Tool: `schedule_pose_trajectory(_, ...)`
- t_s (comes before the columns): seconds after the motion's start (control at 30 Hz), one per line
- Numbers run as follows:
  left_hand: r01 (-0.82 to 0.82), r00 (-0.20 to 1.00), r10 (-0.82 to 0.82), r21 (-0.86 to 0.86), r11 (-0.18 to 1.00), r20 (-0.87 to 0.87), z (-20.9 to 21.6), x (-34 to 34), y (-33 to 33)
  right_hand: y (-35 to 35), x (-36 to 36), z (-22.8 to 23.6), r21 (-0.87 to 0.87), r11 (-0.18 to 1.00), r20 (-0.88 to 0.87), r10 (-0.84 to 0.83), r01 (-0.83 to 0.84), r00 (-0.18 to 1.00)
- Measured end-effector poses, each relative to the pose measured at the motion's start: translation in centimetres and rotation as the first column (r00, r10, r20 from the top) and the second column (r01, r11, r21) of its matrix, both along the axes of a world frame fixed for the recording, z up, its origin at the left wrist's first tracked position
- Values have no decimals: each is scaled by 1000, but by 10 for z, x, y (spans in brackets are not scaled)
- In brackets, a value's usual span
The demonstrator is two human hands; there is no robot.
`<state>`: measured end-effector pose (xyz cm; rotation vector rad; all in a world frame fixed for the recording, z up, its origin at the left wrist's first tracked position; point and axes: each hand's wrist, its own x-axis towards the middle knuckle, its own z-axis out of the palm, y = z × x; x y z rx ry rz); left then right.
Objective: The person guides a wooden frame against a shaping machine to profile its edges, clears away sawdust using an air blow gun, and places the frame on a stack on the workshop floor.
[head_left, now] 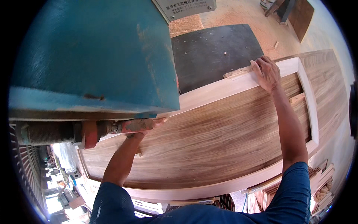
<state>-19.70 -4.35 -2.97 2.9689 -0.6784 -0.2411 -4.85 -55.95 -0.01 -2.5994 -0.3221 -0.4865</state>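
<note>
A large pale wooden frame (214, 91) lies over a brown wood-grain panel (194, 145). My right hand (267, 72) is curled over the frame's far rail, near its right corner, with the thumb side toward a short rough wood strip (238, 72) along the rail's far edge. Farther left, my left hand (153, 126) reaches the same rail beneath a blue-green machine housing (97, 56). A red metal machine part (130, 126) covers most of that hand. Only some fingers and the wrist show, so its grip is hidden.
A dark machine table (216, 54) extends beyond the far rail, with wood chips on it. Sawdust (238, 18) covers the floor behind. A threaded machine shaft (50, 133) projects at left. Stacked wood pieces (261, 199) stand at lower right, and a board (304, 18) leans at far right.
</note>
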Motion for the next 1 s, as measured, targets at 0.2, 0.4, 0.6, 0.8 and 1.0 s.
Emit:
schedule_pose_trajectory(0.2, -103, 978, 105, -19, 995, 182, 5, -8, -8, -3, 0, 0, -2, 1000, 4, 13, -13, 1000)
schedule_pose_trajectory(0.4, -202, 958, 215, -89, 975, 188, 22, -7, -19, -4, 1, 0, 7, 1000, 20, 16, -16, 1000)
schedule_pose_trajectory(0.6, -270, 958, 284, -194, 943, 43, 31, -4, -29, -8, 5, -7, -4, 1000, 11, 9, -9, 1000)
schedule_pose_trajectory(0.8, -125, 955, 131, -39, 991, 265, 26, -2, -20, -8, 6, -4, -10, 1000, 19, 1, -1, 1000)
schedule_pose_trajectory(1.0, -200, 963, 220, -129, 971, 156, 22, -1, -19, -13, 11, -19, -32, 999, -4, -28, 28, 1000)
